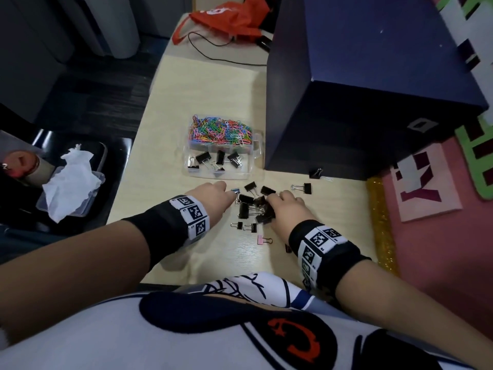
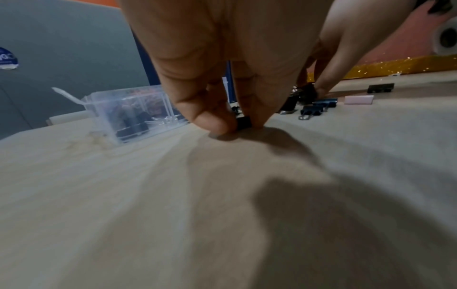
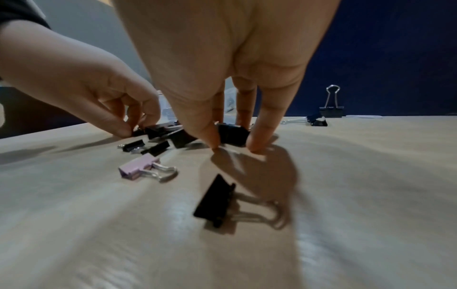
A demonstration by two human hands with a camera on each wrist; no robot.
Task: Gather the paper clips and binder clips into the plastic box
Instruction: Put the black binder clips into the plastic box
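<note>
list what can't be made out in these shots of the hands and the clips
- Head view: the left hand hides its own fingertips and the clip they pinch.
- Head view: the right hand covers part of the black binder clip pile, so no full count.
- Left wrist view: the plastic box is blurred; its contents are unclear.
- Head view: the small clip is half hidden by the right wristband.

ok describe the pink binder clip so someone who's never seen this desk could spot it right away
Start at the clear plastic box on the wooden table, then come toward the person past the pile of black binder clips. The pink binder clip lies alone at the pile's near edge, the only pink one.
</note>
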